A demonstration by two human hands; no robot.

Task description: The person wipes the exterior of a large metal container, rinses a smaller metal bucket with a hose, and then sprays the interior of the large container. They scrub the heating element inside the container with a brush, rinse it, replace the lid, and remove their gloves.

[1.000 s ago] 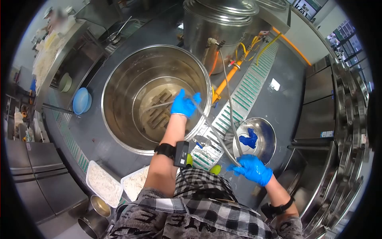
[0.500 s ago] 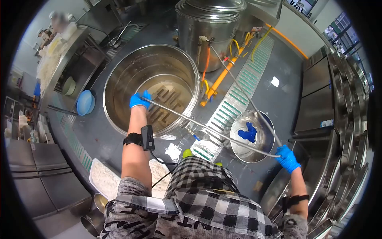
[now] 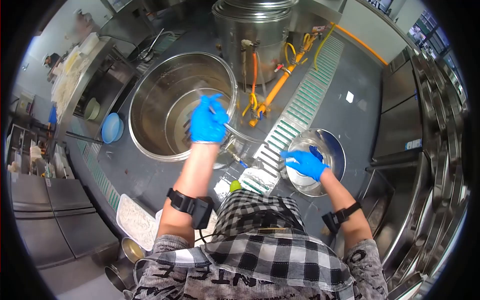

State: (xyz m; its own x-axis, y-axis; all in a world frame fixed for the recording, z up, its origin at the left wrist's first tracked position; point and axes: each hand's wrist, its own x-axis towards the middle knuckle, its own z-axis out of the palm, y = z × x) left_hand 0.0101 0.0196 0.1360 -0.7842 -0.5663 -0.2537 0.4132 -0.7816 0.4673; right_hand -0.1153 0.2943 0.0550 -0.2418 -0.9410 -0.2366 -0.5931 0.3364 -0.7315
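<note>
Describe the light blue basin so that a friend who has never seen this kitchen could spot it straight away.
Find the big, round, open steel pot in front of the person. Just left of it in the picture, near the metal workbench, is a round, shallow basin. It's light blue, whereas the neighbouring bowl is pale green.

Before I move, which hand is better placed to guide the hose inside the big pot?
Left hand, I'd judge: it has the hose in its grip at the big pot, whereas the right hand is farther off, over the steel bowl.
</note>
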